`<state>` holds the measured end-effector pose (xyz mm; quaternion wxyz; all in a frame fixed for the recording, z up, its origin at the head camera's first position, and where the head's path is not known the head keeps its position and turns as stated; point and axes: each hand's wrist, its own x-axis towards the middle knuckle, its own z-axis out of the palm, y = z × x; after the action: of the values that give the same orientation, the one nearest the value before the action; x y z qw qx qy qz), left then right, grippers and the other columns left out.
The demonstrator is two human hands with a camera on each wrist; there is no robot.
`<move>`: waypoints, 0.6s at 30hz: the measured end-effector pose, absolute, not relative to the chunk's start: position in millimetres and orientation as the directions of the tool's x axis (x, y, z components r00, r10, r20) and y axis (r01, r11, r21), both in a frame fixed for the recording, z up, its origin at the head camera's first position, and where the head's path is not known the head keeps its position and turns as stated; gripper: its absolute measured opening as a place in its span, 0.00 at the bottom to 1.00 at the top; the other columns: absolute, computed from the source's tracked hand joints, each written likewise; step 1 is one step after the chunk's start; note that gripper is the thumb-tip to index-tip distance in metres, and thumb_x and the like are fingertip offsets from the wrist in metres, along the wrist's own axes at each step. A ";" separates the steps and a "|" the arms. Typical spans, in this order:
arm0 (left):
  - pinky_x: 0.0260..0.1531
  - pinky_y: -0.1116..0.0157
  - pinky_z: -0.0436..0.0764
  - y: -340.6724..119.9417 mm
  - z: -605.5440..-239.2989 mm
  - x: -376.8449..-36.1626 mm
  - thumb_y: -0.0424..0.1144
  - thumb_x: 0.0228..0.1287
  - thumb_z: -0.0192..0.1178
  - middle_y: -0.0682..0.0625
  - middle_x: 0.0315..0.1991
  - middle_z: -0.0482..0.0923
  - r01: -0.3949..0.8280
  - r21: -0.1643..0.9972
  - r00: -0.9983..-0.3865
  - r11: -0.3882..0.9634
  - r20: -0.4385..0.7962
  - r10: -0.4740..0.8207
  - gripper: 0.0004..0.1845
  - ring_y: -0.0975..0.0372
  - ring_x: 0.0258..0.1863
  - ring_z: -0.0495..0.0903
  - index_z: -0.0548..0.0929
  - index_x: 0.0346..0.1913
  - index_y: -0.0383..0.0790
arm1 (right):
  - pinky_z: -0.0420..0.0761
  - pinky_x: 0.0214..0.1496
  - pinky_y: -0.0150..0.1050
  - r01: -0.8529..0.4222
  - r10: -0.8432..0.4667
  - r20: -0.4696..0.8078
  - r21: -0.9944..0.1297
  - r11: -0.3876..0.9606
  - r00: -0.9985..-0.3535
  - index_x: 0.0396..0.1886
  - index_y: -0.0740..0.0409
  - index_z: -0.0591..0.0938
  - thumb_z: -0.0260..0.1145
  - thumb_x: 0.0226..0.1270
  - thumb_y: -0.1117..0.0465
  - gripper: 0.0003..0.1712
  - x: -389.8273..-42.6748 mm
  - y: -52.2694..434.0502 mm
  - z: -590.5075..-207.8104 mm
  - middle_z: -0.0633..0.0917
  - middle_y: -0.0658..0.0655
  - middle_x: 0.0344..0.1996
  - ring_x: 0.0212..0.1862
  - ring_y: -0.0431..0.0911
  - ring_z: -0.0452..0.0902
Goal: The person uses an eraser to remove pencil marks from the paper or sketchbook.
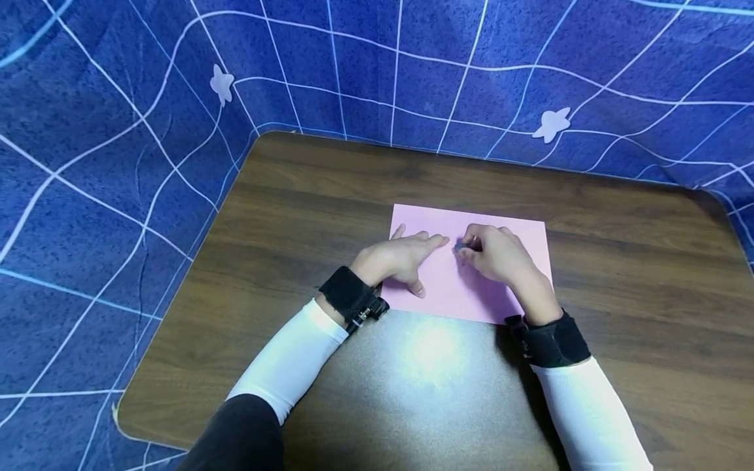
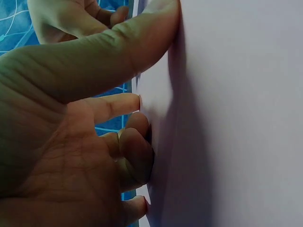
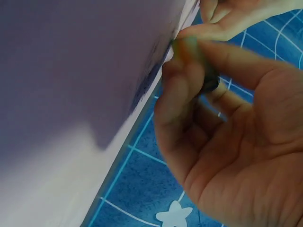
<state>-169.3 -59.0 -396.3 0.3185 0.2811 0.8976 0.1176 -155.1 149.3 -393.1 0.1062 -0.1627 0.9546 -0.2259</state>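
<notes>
while left hand (image 1: pixel 400 258) presses flat, pink paper (image 1: pixel 453 288) lies smooth — right hand (image 1: pixel 497 255) fingers pinching small dark object (image 1: pixel 459 246).

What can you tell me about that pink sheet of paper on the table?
The pink paper is a plain, thin rectangular sheet lying flat near the middle of a dark wooden table, its long edges running left to right. The left hand presses straight fingers on its left part. The right hand rests on its middle, pinching a small dark object against the sheet; what that object is cannot be told.
</notes>
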 end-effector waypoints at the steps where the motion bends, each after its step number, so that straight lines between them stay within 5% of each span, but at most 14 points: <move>1: 0.82 0.46 0.33 -59.4 -396.5 -169.3 0.48 0.51 0.79 0.48 0.84 0.49 0.430 0.391 -0.639 0.814 -0.505 0.580 0.63 0.58 0.84 0.45 0.47 0.84 0.53 | 0.77 0.41 0.50 -0.264 -0.348 -0.115 -0.446 0.855 -0.930 0.39 0.55 0.85 0.70 0.68 0.59 0.05 -154.9 149.5 -393.4 0.89 0.55 0.32 0.36 0.52 0.83; 12: 0.82 0.46 0.33 -59.5 -396.8 -169.4 0.49 0.49 0.80 0.48 0.83 0.52 0.417 0.393 -0.645 0.820 -0.507 0.571 0.64 0.59 0.84 0.47 0.48 0.83 0.54 | 0.70 0.36 0.40 -0.378 -0.547 -0.169 -0.559 0.738 -0.820 0.35 0.52 0.83 0.73 0.65 0.62 0.04 -148.0 143.6 -395.7 0.83 0.47 0.25 0.29 0.43 0.73; 18: 0.82 0.46 0.32 -58.4 -397.3 -169.7 0.49 0.51 0.79 0.48 0.84 0.48 0.421 0.385 -0.638 0.821 -0.517 0.570 0.64 0.59 0.84 0.43 0.46 0.84 0.54 | 0.74 0.40 0.44 -0.284 -0.409 -0.146 -0.515 0.808 -0.901 0.36 0.52 0.85 0.72 0.65 0.60 0.03 -154.7 153.5 -395.9 0.89 0.51 0.30 0.35 0.47 0.81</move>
<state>-169.7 -58.4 -397.3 0.3235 0.2760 0.8977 0.1150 -154.7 153.5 -395.9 0.1259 -0.1840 0.9425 -0.2489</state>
